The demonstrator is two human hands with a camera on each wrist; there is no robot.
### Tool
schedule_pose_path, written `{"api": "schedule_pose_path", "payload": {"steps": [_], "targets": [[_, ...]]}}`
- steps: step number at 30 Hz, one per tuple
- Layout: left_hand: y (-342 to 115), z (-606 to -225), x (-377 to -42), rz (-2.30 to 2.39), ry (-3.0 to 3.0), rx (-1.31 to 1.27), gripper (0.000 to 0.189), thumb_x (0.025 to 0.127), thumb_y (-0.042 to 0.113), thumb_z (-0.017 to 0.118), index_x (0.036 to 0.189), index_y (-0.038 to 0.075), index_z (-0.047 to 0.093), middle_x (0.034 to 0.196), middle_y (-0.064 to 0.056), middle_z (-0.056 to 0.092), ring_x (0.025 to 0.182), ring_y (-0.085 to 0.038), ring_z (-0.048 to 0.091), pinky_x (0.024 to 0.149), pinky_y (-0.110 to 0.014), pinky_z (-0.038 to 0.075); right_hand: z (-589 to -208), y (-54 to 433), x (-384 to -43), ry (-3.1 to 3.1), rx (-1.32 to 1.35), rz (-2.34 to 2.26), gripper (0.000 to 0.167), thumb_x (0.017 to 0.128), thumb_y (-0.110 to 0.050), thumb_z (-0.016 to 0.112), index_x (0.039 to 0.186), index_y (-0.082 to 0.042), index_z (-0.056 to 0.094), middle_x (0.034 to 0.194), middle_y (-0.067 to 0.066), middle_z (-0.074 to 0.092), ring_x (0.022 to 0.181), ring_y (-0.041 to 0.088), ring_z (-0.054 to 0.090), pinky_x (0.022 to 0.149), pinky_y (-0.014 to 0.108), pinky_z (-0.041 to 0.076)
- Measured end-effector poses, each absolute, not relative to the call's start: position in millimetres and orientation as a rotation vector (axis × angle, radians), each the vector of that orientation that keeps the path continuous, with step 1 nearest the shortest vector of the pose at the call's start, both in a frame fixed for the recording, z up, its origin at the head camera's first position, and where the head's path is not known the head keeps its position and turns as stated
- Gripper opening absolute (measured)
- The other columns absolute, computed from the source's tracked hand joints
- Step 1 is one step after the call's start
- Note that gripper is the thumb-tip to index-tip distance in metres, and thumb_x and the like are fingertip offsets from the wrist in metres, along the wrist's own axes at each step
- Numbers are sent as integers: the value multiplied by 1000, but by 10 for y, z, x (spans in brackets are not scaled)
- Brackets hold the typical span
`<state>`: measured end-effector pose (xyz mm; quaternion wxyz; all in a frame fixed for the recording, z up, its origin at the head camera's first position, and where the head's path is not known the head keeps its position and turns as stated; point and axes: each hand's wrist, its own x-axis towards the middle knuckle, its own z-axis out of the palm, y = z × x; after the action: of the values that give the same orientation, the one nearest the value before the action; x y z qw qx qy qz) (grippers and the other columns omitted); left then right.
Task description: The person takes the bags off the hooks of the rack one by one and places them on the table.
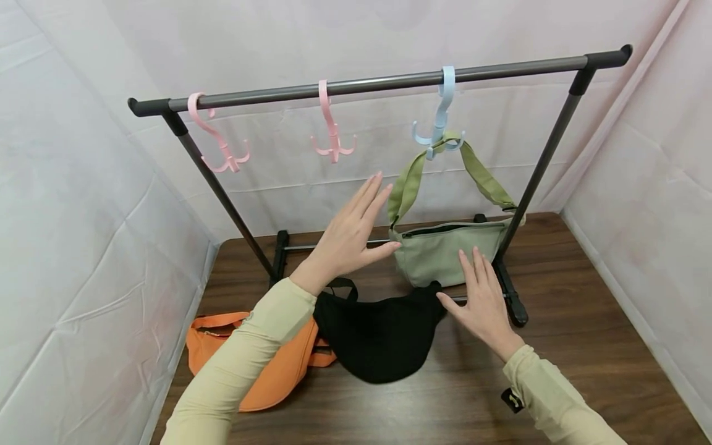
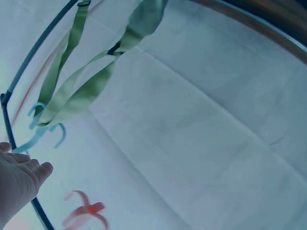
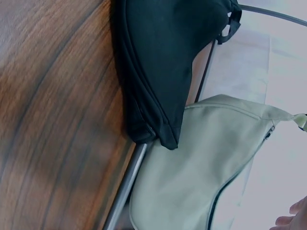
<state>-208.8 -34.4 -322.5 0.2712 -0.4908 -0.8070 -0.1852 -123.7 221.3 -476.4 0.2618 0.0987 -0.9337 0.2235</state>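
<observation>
Hung green bag point(image 1: 447, 253); right hand point(image 1: 485, 307) (straight-fingered) near

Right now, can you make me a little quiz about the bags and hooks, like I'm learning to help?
1. Which bag's strap hangs on the blue hook?
2. True or false: from the wearer's view, the orange bag lies left of the black bag.
3. How many pink hooks hang on the rail? A) one B) two C) three

Key: 1. the green bag; 2. true; 3. B
</observation>
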Motion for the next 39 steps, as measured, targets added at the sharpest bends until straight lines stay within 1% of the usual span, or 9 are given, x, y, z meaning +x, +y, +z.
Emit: {"api": "schedule_pose_path", "payload": {"steps": [4, 6, 9, 12, 19, 26, 30, 34, 39], "targets": [[-241, -3102, -2119, -407, -2121, -1345, 84, 87, 62, 31, 139, -3, 28, 145, -24, 21, 137, -29, 13, 111, -35, 13, -4717, 2260, -1244, -2510, 288, 557, 86, 83, -66, 41, 145, -9, 22, 146, 24, 19, 129, 45, 23, 102, 57, 22], [-191, -3046, -2129, -366, -2113, -1352, 84, 86, 61, 40, 139, -3, 29, 146, -23, 21, 137, -28, 13, 112, -34, 12, -4705, 2285, -1247, -2508, 292, 547, 86, 83, -66, 40, 144, -9, 22, 146, 25, 19, 129, 45, 23, 102, 56, 22], [-110, -2967, -2142, -318, -2105, -1370, 85, 83, 55, 54, 139, -4, 29, 146, -23, 21, 137, -28, 13, 112, -33, 11, -4684, 2318, -1243, -2516, 288, 542, 86, 83, -67, 40, 144, -9, 22, 146, 25, 19, 130, 45, 22, 103, 56, 21], [-46, -2885, -2160, -271, -2090, -1385, 86, 80, 50, 60, 138, -4, 29, 145, -23, 22, 137, -30, 15, 112, -32, 10, -4663, 2336, -1250, -2517, 287, 542, 87, 82, -68, 39, 144, -10, 22, 145, 25, 19, 130, 45, 22, 102, 57, 21], [48, -2707, -2260, -209, -2067, -1384, 83, 82, 50, 58, 138, -4, 31, 144, -24, 23, 136, -31, 17, 112, -31, 7, -4617, 2396, -1273, -2504, 277, 522, 87, 82, -70, 35, 144, -9, 24, 143, 27, 22, 129, 45, 23, 101, 58, 23], [164, -2529, -2329, -141, -2063, -1375, 84, 83, 53, 54, 139, -4, 28, 145, -24, 23, 136, -31, 16, 112, -30, 5, -4531, 2489, -1283, -2509, 217, 523, 89, 82, -71, 33, 143, -7, 26, 144, 27, 21, 131, 44, 18, 103, 57, 19], [238, -2434, -2348, -87, -2087, -1368, 83, 83, 53, 53, 140, -2, 28, 146, -22, 20, 137, -30, 13, 112, -30, 2, -4494, 2521, -1290, -2505, 176, 573, 87, 82, -68, 40, 144, -9, 24, 146, 24, 18, 133, 41, 15, 105, 57, 16], [311, -2349, -2371, -47, -2096, -1346, 81, 83, 53, 53, 141, 2, 28, 147, -21, 19, 137, -30, 12, 112, -29, 1, -4511, 2516, -1282, -2506, 174, 587, 85, 82, -62, 46, 144, -8, 24, 146, 25, 19, 133, 41, 15, 105, 55, 15], [384, -2237, -2412, -47, -2049, -1311, 79, 83, 50, 55, 139, 1, 30, 146, -22, 22, 136, -33, 15, 111, -29, 5, -4576, 2501, -1258, -2518, 185, 578, 86, 83, -63, 44, 143, -6, 24, 144, 26, 21, 133, 42, 16, 106, 54, 15]]}}
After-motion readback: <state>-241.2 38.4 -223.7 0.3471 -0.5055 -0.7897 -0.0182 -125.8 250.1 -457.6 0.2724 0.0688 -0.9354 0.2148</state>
